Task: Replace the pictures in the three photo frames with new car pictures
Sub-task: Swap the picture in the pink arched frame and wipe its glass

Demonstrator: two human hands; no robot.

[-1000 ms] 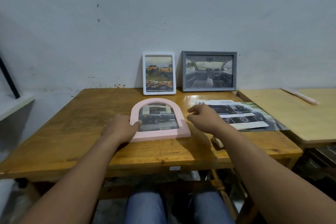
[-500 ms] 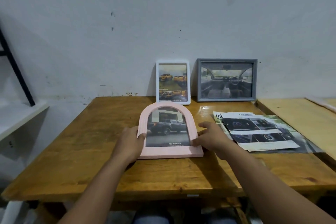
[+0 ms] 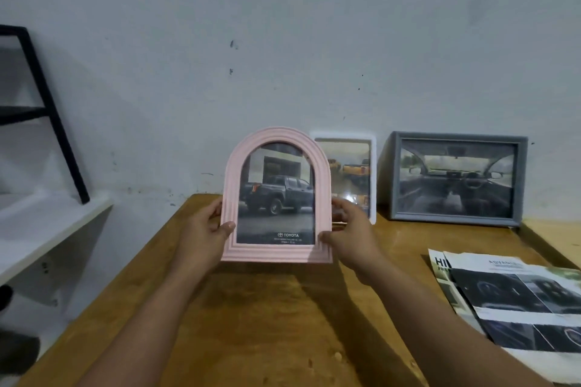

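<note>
The pink frame [image 3: 276,196], arched and likely light, stiff plastic with a breakable, slippery front pane, is held upright above the desk [image 3: 267,324], the left hand [image 3: 201,234] and right hand [image 3: 349,231] each in a narrow grip pinching its lower side edges. Those ridged edges seem the safest hold, off the pane. Behind it, the white frame [image 3: 372,179] and grey frame [image 3: 457,177] lean on the wall.

Wooden table [image 3: 261,324], worn brown top. At its back edge, against the wall: white frame [image 3: 372,179] (partly hidden) and grey frame [image 3: 457,179], both upright, standing just beside each other. Right side: car brochures [image 3: 515,302] lying flat, overlapping. Second, paler table [image 3: 556,236] abuts on the right.
</note>
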